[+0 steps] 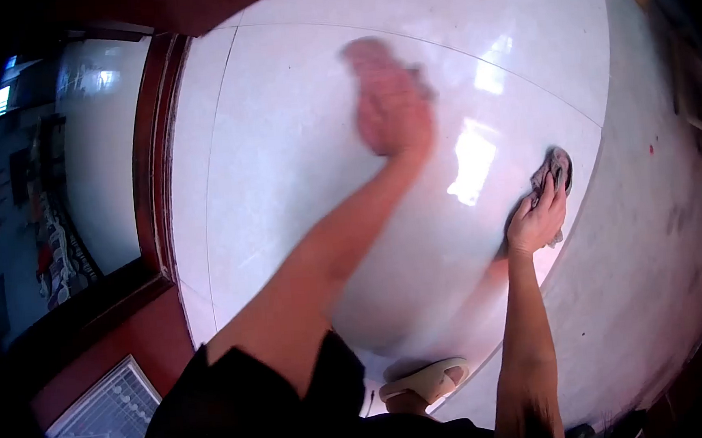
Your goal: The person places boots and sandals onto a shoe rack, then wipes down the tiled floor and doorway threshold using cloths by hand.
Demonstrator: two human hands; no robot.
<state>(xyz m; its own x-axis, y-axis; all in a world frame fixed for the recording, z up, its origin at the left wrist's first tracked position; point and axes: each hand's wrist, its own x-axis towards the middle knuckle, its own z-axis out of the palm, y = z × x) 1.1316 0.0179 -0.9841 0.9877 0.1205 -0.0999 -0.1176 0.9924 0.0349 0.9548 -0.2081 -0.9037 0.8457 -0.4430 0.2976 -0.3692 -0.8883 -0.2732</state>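
My left hand [405, 117] is stretched far forward over glossy white tiles [280, 142], smeared by motion. Under and around its fingers is a pinkish-red cloth [366, 55], blurred as well, pressed on the tiles. Lower and to the right, my right hand [537, 221] holds a crumpled grey-brown rag [557, 164] against the same surface, near its right edge. The rag sticks out past the fingertips and a bit shows beside the palm. The two hands are well apart.
A dark red frame [155, 151] with glass borders the tiles on the left. Beyond their right edge lies a duller grey surface [653, 238]. A foot in a beige slipper [431, 380] is at the bottom. A white-framed panel [109, 419] sits at lower left.
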